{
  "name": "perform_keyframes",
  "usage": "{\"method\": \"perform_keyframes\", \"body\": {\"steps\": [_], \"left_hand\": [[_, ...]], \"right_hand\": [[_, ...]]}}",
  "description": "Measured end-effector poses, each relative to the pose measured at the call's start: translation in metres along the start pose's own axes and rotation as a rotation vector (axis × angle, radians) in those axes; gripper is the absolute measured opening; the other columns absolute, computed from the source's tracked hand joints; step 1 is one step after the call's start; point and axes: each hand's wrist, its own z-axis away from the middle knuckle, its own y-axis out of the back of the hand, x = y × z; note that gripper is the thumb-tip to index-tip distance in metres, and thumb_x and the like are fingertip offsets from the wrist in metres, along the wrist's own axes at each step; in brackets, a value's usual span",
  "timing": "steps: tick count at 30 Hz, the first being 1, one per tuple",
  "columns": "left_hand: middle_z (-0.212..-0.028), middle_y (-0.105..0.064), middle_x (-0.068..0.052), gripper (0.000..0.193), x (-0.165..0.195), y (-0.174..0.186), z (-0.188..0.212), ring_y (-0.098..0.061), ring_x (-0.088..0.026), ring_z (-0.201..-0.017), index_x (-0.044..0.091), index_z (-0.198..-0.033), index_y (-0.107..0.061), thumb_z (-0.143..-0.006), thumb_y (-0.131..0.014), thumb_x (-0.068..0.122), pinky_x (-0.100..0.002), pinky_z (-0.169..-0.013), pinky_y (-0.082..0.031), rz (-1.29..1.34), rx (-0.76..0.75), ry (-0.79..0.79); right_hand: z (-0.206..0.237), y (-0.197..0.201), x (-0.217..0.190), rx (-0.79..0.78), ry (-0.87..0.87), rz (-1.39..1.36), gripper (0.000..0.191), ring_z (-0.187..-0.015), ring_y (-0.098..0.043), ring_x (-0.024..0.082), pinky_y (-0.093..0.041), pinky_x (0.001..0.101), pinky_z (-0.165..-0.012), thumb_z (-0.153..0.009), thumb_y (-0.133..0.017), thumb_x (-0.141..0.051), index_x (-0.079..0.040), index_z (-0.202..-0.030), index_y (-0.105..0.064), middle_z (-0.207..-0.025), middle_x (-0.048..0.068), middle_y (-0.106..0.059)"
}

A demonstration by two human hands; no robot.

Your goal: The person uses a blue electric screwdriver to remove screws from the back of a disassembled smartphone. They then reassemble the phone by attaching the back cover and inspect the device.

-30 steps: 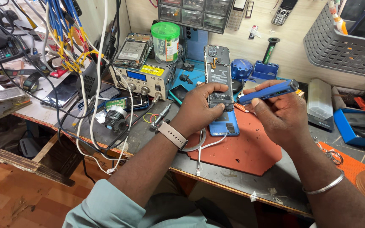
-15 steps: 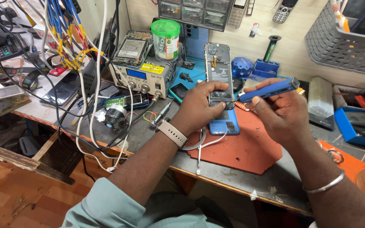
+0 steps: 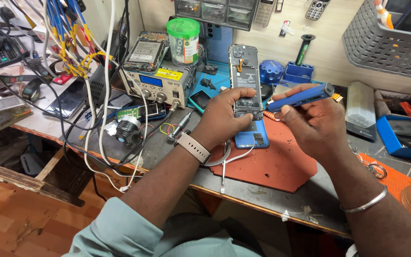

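Note:
My left hand (image 3: 225, 116) grips the lower end of an opened phone (image 3: 244, 76) with its back cover off, held upright above the bench. My right hand (image 3: 315, 121) holds a blue electric screwdriver (image 3: 300, 97) sideways, its tip touching the phone's lower right edge. Under both hands a blue phone back cover (image 3: 252, 137) lies on a reddish-brown work mat (image 3: 277, 164). A watch with a beige strap is on my left wrist, a metal bangle on my right.
A bench power supply (image 3: 155, 83) stands at the left with another opened phone on it, a green-lidded jar (image 3: 183, 40) behind. Hanging cables (image 3: 72, 43) crowd the left. Tweezers (image 3: 223, 169) lie at the bench's front edge. A grey basket (image 3: 386, 43) hangs top right.
The phone and both hands have stayed nearly in place. The screwdriver tip has shifted slightly along the phone's lower edge.

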Motion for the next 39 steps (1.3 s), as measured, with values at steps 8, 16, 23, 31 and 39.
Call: {"method": "perform_keyframes", "body": {"steps": [8, 16, 23, 31, 39], "left_hand": [[-0.123, -0.07, -0.013, 0.047, -0.007, -0.002, -0.002, -0.07, -0.023, -0.112, 0.005, -0.127, -0.068, -0.08, -0.072, 0.006, -0.033, -0.1, -0.055, 0.014, 0.087, 0.006], [-0.126, -0.066, -0.013, 0.047, -0.014, -0.003, -0.006, -0.069, -0.02, -0.11, -0.001, -0.129, -0.062, -0.082, -0.061, 0.004, -0.03, -0.096, -0.056, 0.255, 0.134, 0.101], [-0.118, -0.069, -0.012, 0.041, -0.012, 0.0, -0.004, -0.069, -0.021, -0.107, 0.002, -0.119, -0.07, -0.08, -0.061, 0.005, -0.032, -0.097, -0.054, 0.122, 0.159, 0.104], [-0.107, -0.071, -0.012, 0.029, -0.007, 0.001, -0.004, -0.07, -0.019, -0.097, 0.003, -0.104, -0.075, -0.077, -0.064, 0.006, -0.03, -0.089, -0.056, 0.116, 0.134, 0.064], [-0.09, -0.072, -0.01, 0.02, -0.003, 0.001, -0.004, -0.068, -0.016, -0.079, 0.007, -0.096, -0.081, -0.077, -0.076, 0.013, -0.028, -0.075, -0.055, -0.021, 0.003, 0.097]], "right_hand": [[0.002, 0.003, 0.002, 0.049, 0.041, -0.142, 0.023, -0.103, -0.074, 0.013, -0.064, 0.0275, -0.089, -0.1, -0.057, -0.001, 0.002, -0.122, -0.05, -0.114, 0.012, -0.073], [-0.002, 0.011, 0.016, -0.174, -0.211, -0.045, 0.019, -0.085, -0.07, 0.012, -0.058, 0.028, -0.075, -0.092, -0.065, -0.003, -0.001, -0.11, -0.062, -0.095, 0.008, -0.073], [0.0, 0.007, 0.013, -0.169, -0.186, 0.05, 0.02, -0.089, -0.069, 0.01, -0.058, 0.0275, -0.076, -0.09, -0.069, -0.004, -0.001, -0.109, -0.063, -0.097, 0.006, -0.075], [-0.002, 0.006, 0.02, -0.232, -0.201, -0.006, 0.02, -0.088, -0.07, 0.012, -0.059, 0.0281, -0.076, -0.091, -0.069, -0.003, 0.0, -0.109, -0.063, -0.097, 0.008, -0.074], [-0.005, 0.019, 0.023, 0.011, -0.12, -0.427, 0.026, -0.093, -0.072, 0.023, -0.061, 0.0369, -0.084, -0.099, -0.057, 0.0, 0.003, -0.124, -0.052, -0.111, 0.023, -0.071]]}}
